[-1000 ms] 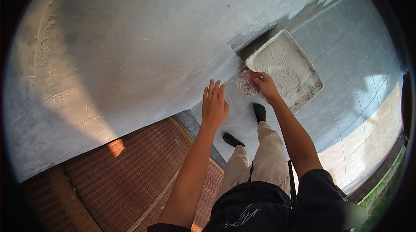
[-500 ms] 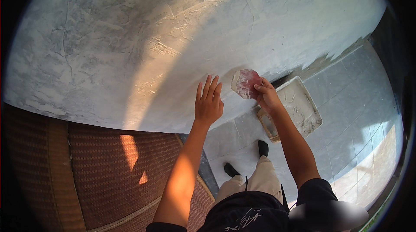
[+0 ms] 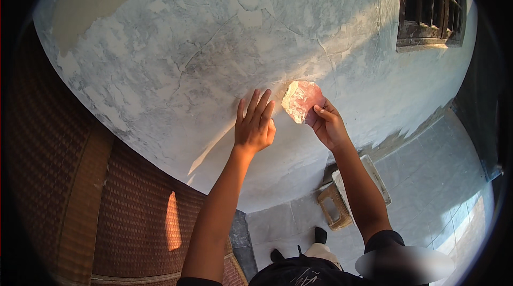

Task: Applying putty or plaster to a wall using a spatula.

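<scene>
Pinches a reddish scraper [image 3: 304,101] (smeared pale) in the right hand [image 3: 331,128]; holds the left hand [image 3: 253,130] spread and apart, near the patchy wall [image 3: 176,67].

Home, seemingly: brown woven panels [image 3: 136,206], wooden window [image 3: 419,31], tiled floor [image 3: 414,184].

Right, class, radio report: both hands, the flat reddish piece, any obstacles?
Right hand gripping flat reddish piece, pale residue on it. Left hand open, near wall, contact unclear. Right forearm blocks part of tray.
</scene>
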{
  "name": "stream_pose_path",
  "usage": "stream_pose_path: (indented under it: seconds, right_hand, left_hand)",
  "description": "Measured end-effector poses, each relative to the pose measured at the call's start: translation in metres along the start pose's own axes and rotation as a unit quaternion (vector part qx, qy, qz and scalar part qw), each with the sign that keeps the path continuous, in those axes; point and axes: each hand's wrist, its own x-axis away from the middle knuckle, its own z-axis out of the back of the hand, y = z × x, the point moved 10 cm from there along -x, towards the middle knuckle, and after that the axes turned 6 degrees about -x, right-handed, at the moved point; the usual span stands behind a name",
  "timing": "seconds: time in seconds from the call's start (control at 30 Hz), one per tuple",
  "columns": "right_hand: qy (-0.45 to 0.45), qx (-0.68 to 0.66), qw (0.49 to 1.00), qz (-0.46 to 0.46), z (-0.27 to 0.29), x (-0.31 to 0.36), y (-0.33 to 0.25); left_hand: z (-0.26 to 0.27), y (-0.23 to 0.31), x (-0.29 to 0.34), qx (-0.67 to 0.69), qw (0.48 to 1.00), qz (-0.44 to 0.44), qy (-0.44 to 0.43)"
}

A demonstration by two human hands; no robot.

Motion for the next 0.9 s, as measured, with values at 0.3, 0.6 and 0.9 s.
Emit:
stream_pose_path:
  seconds: [0.3, 0.6, 0.9]
  right_hand:
    - [-0.063, -0.040, 0.996, 0.055, -0.103, -0.025, -0.031]
    - [-0.088, 0.167, 0.956, 0.224, -0.207, -0.040, -0.073]
    - [-0.092, 0.445, 0.724, 0.519, -0.332, -0.011, -0.066]
  left_hand:
    - [0.073, -0.062, -0.064, -0.091, 0.993, -0.007, 0.075]
    - [0.153, -0.124, -0.122, -0.150, 0.972, -0.017, 0.178]
    - [0.224, -0.199, -0.145, -0.227, 0.935, 0.020, 0.273]
